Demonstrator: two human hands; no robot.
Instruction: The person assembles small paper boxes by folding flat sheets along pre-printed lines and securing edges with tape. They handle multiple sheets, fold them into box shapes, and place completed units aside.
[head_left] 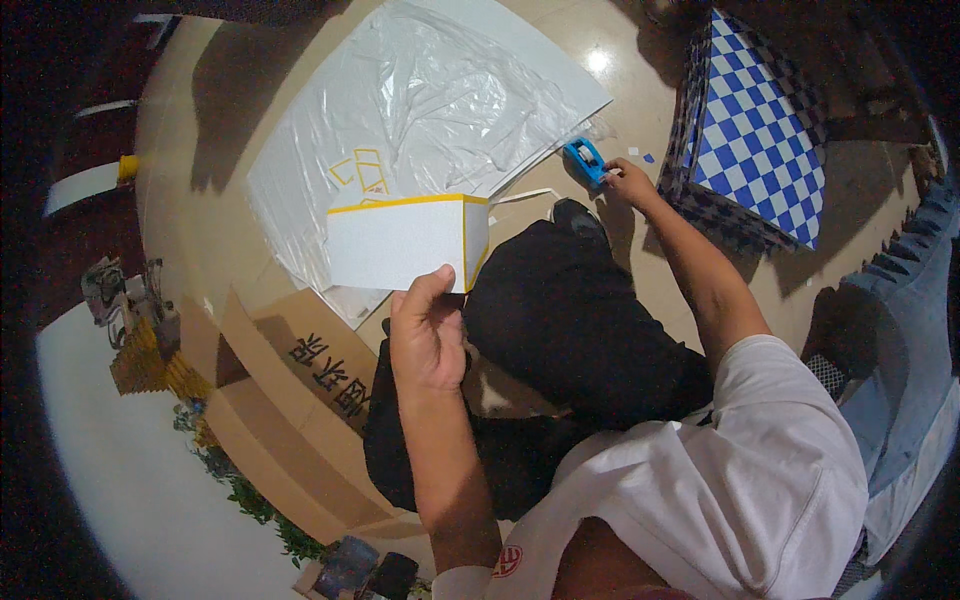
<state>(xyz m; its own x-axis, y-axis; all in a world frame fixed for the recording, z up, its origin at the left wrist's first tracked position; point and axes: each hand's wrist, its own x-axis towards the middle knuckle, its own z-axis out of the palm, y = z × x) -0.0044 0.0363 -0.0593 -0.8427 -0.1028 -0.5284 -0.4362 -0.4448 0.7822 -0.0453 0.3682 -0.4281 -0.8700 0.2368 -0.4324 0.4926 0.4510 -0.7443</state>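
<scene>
The white sleeve (760, 470) of the person's shirt fills the lower right, closest to the lens, and both bare forearms reach out from it over black-trousered legs (570, 330). The left hand (425, 335) is closed on the lower edge of a white box (400, 243), thumb laid up against its near face, holding it in the air in front of the legs; the box is folded from white board with yellow tape along its top edge and down one corner. The right hand (630, 182) is stretched out to the right of the box, fingers curled around a blue tape dispenser (585, 160) that sits on the floor, and a thin strip of tape (525, 195) runs from the dispenser back toward the box. Behind the box lie a white board (540, 60) and a crumpled clear plastic sheet (440, 90) with small yellow frames (362, 172) on it. Below and left of the box lies a flattened brown carton (290, 400). Far right of the box, past the dispenser, stands a blue-and-white checkered box (760, 130).
</scene>
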